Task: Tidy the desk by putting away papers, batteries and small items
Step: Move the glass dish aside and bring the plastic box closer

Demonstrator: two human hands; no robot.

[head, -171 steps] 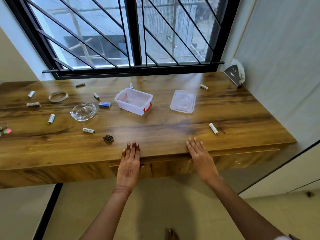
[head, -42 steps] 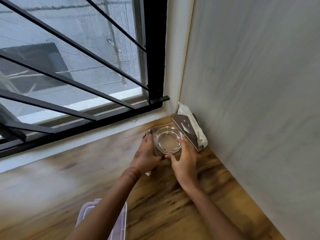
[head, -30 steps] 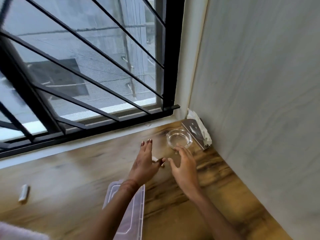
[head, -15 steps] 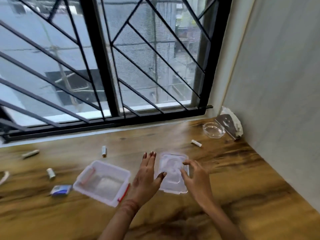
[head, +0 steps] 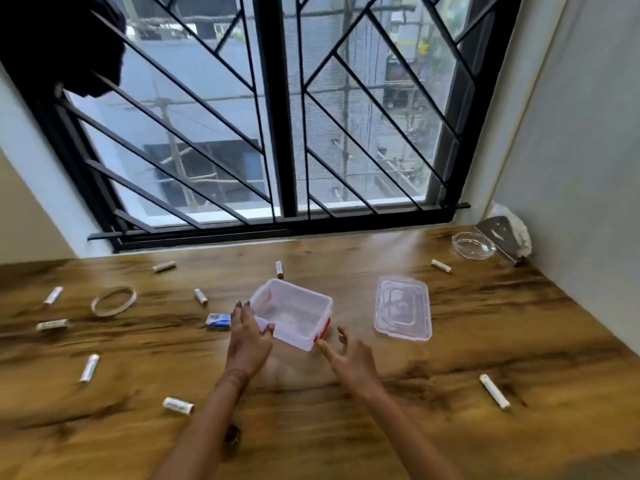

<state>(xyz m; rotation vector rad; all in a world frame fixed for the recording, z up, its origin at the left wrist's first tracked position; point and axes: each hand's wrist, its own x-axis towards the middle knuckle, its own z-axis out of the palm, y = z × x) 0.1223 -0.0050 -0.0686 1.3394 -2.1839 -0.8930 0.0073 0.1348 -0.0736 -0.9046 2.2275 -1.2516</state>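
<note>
A clear plastic box with red clips stands empty at the middle of the wooden desk. My left hand is open at the box's near left corner, its thumb touching the wall. My right hand is open just off the near right corner, fingers spread. The box's clear lid lies flat to the right. Several white batteries are scattered about, such as one at the near right, one at the near left and one behind the box.
A glass ashtray sits in the far right corner beside a metal bracket and crumpled paper. A small blue packet lies left of the box, a ring-shaped band farther left. A small dark item shows under my left forearm.
I set the ashtray down in the far right corner and let go. Both hands have come back left, past the lid, and now flank the plastic box.
</note>
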